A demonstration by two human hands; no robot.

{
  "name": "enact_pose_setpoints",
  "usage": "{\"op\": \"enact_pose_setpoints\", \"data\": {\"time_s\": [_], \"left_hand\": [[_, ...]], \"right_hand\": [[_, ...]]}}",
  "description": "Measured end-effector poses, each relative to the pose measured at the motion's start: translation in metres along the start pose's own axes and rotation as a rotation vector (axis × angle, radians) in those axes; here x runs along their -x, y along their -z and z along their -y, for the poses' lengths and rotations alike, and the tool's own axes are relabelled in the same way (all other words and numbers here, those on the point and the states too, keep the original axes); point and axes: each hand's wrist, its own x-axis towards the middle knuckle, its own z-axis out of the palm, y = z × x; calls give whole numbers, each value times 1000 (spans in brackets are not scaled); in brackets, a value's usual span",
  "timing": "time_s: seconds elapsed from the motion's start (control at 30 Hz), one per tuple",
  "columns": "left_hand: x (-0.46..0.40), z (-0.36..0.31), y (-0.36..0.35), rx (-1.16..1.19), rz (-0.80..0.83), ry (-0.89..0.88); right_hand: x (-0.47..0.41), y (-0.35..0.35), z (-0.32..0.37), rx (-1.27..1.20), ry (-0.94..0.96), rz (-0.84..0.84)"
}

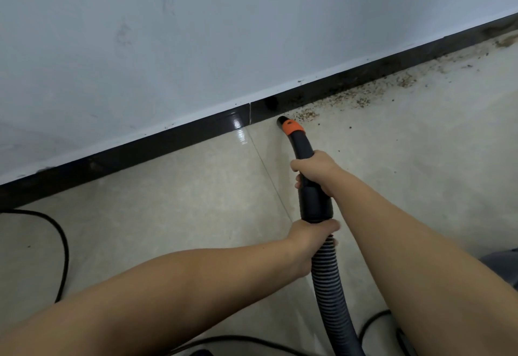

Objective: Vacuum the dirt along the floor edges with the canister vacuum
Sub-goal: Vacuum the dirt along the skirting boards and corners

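The right hand gripped the nozzle to aim its mouth at the dirt along the skirting, while the left hand clasped the hose to steady it

Soft, even indoor light w/ cool blue cast on wall, bright glare patch on glossy baseboard and floor tile below it, faint shadows, slight overall softness, wide-angle bending toward edges
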Motion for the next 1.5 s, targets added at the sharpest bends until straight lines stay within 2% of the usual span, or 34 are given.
{"op": "enact_pose_setpoints", "data": {"time_s": [0.1,0.2,0.3,0.73,1.13,1.3,1.5], "left_hand": [[0,3,-11,-44,8,3],[-3,0,-29,-117,102,31],[-7,-11,-41,-77,138,54],[-11,-14,-10,100,27,79],[-39,-53,-46,-40,120,62],[-45,-63,-45,-46,125,48],[-37,-46,-27,-46,64,20]], "right_hand": [[-3,16,-8,-36,-27,-61],[-7,41,-17,-78,-44,-126],[-11,55,-16,-101,-47,-153],[-19,5,7,5,15,25],[-51,63,12,-70,-13,-158],[-56,66,19,-96,-16,-183],[-45,45,15,-125,-20,-134]]}}
